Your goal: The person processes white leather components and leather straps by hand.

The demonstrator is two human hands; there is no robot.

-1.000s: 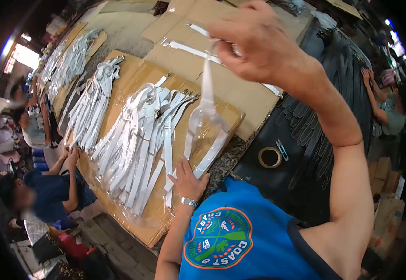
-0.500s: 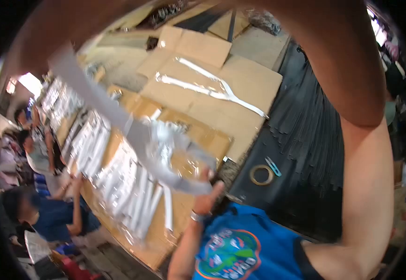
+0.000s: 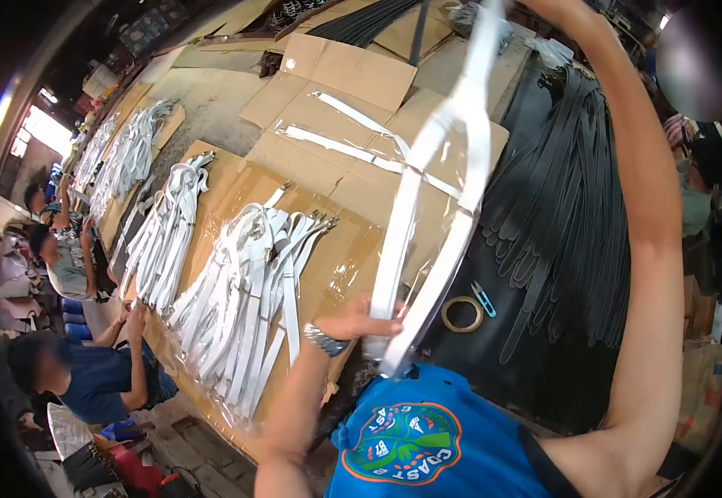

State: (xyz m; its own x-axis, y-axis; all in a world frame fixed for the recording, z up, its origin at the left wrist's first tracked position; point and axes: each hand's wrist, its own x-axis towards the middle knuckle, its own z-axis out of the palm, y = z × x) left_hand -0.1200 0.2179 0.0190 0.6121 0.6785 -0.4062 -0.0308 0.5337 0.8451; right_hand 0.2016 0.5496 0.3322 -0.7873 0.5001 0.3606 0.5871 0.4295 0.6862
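Note:
A white Y-shaped strap point(image 3: 465, 104) is stretched upright in front of me, its single tail at the top and its two legs hanging down. My left hand point(image 3: 353, 322), with a metal watch on the wrist, grips the lower part of the legs. At the top edge of the view, my right hand point(image 3: 550, 7) is partly cut off; the raised tail runs up to it, though its fingertips are hidden. Behind the held strap, another white Y-shaped strap point(image 3: 340, 151) lies spread on a cardboard sheet point(image 3: 353, 187).
Bunches of white straps point(image 3: 232, 307) lie on cardboard to the left. Many black straps point(image 3: 560, 191) cover the dark surface at right, near a tape roll point(image 3: 462, 315) and blue thread snips point(image 3: 484, 300). Several people sit along the left side, including one in a dark blue shirt point(image 3: 100, 378).
The strap has swung from the left to an upright position at centre-right. My right hand has gone from upper left to the top right, and the left hand stays low, holding the lower end.

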